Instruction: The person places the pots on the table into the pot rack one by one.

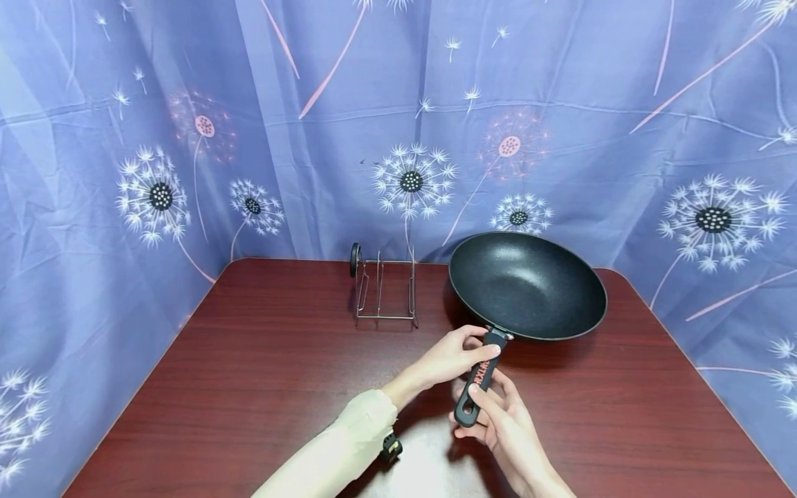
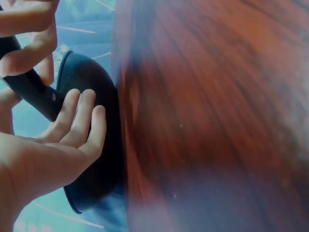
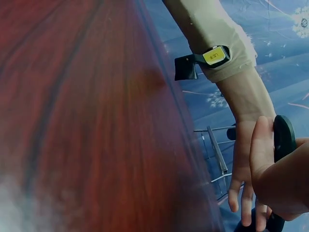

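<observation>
A black wok (image 1: 529, 283) with a long black handle (image 1: 481, 373) bearing red lettering is in the head view, close over the right rear of the table. My left hand (image 1: 457, 356) pinches the handle near the wok, thumb on top. In the left wrist view, several fingers of that hand (image 2: 79, 123) reach out under the handle beside the wok's curved outer side. My right hand (image 1: 507, 422) holds the handle's end, its thumb on top and fingers beneath. That end, with its hanging hole, also shows past the right hand (image 3: 280, 179) in the right wrist view.
A metal wire rack (image 1: 386, 318) with a black round part on its left stands at the back centre of the dark red wooden table (image 1: 261, 387). A blue curtain (image 1: 324, 173) with dandelion prints hangs around the table. A strapped device (image 3: 216, 55) sits on the left sleeve.
</observation>
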A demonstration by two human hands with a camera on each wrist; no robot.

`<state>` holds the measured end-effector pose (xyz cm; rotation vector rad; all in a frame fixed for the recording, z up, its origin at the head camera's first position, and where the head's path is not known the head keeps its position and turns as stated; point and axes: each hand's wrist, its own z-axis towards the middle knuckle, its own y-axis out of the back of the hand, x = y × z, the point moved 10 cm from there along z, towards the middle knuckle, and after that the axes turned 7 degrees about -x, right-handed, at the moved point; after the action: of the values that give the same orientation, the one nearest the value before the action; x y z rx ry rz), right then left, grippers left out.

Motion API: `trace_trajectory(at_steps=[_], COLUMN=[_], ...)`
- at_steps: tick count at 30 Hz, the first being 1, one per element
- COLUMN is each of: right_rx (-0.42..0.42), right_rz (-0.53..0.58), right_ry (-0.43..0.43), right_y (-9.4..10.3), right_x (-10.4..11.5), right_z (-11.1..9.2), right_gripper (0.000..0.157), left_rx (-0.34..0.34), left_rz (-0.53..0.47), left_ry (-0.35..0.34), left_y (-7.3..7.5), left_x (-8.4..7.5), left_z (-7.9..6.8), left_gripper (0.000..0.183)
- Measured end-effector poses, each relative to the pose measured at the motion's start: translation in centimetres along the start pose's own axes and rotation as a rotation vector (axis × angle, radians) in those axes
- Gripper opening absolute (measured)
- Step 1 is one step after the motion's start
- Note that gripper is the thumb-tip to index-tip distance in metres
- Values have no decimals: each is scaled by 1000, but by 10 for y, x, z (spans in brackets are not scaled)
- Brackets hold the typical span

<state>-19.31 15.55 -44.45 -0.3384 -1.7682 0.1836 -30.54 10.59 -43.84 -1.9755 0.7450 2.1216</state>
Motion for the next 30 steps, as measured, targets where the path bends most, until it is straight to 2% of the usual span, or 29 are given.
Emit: trace_trajectory(at_steps=[10,13,17,25,30], right_rx=[-39,-38,-16,5,9], right_rz=[-11,-19,-21,-22,-26], right_ry=[-13,-8,-18,-37,-43], right_y=[-3,-3,-5,-5,-5], right_x=[-3,-3,-4,-5,-6], right_z=[3,4,5,5,6], right_gripper=[58,52,44,47,45], left_rx=[53,64,66,45,59], left_rz=[-46,-51,-38,19,-13], left_ry=[38,34,29,39,54], left_y=[-8,-9,-10,-8,-12], left_x=[2,1,0,4,5], left_z=[2,2,2,3,3], left_gripper=[41,39,40,39,34])
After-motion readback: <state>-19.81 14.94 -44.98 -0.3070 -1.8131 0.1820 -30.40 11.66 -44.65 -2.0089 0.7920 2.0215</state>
